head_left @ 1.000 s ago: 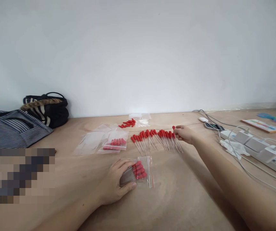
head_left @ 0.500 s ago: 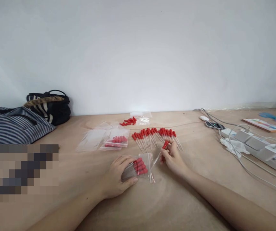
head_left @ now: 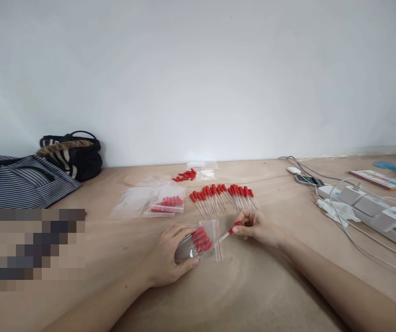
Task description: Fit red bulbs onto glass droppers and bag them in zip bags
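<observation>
My left hand [head_left: 173,254] curls around a clear zip bag [head_left: 217,253], fingers above and thumb below. Inside the bag lie several droppers [head_left: 202,240], their red bulbs toward the zip end on the right. My right hand [head_left: 253,227] pinches one dropper [head_left: 227,234] by its red bulb. Its clear tube slants down to the left and its tip is at the bag's zip end; whether the tip is inside, I cannot tell. Just behind my right hand lies a fanned row of droppers [head_left: 211,196], bulbs pointing away from me.
Filled and flat zip bags [head_left: 128,203] lie left of the row. Loose red bulbs [head_left: 186,175] and clear tubes [head_left: 206,174] lie farther back. A power strip [head_left: 374,207] with cables is at right; a striped bag [head_left: 28,182] stands at left by the wall.
My right hand has come down toward me with the dropper, turning it flatter, so its tip meets the bag's zip end. My left hand keeps its place on the bag.
</observation>
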Demonstrator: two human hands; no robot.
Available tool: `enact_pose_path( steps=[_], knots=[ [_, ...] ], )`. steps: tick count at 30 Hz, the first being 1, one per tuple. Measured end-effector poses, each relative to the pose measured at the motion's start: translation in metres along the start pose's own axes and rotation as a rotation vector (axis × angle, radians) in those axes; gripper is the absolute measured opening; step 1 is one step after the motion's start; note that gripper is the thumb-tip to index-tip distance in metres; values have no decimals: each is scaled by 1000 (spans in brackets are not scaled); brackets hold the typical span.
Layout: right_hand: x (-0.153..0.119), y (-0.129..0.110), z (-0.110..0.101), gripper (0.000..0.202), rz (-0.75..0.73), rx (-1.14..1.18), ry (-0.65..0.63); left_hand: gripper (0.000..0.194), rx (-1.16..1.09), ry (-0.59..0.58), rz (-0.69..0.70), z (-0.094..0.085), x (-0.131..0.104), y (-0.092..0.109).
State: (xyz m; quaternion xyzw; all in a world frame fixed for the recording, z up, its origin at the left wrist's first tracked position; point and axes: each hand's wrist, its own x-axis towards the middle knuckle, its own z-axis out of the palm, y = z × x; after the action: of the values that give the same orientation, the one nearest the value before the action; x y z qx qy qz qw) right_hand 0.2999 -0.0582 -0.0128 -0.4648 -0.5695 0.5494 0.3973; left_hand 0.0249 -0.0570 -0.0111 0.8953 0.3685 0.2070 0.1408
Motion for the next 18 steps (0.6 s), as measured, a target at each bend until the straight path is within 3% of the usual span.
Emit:
enact_pose_path(
  steps=[3, 9, 14, 18],
  knots=[
    [-2, 3, 5, 38, -23, -22, -15, 53, -4, -7, -21, -1, 0, 1],
    [-10, 6, 30, 29, -79, -234, -175, 52, 0, 0, -6, -1, 1, 2],
    [-12, -9, 29, 22, -266, -430, -345, 52, 11, 4, 9, -1, 1, 3],
    [-9, -11, 31, 23, -341, -439, -361, 51, 4, -5, 12, -3, 1, 5]
  ],
)
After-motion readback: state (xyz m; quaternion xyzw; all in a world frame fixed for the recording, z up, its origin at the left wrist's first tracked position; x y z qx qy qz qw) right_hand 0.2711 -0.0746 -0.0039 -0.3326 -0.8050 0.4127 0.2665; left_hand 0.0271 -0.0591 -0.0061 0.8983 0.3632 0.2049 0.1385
